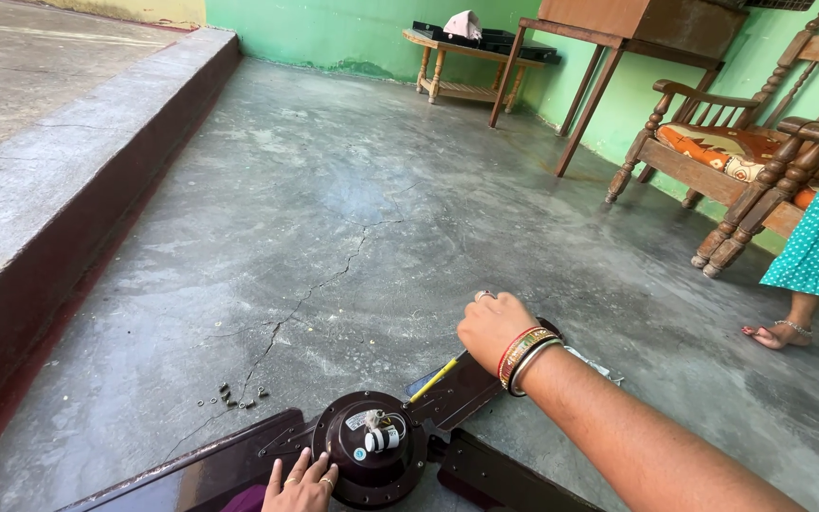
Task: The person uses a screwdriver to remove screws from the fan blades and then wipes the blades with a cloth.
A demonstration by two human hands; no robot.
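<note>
Head view: I look down at a dark brown ceiling fan (372, 450) lying on the grey concrete floor (334, 218), its round motor housing facing up with a small white capacitor on top. My left hand (303, 485) rests on the near edge of the housing, fingers spread flat, gripping nothing. My right hand (492, 327), bangles at the wrist, reaches out past the fan over one of its blades (462, 384); the fingers curl downward, but I cannot tell whether they hold anything. A yellow-handled tool (433, 379) lies on that blade, just beside my right wrist. A small scatter of screws (237, 396) sits on the floor left of the fan. Farther off, wooden chairs (741, 161) stand along the green wall, and another person's foot (777, 332) shows at the right.
</note>
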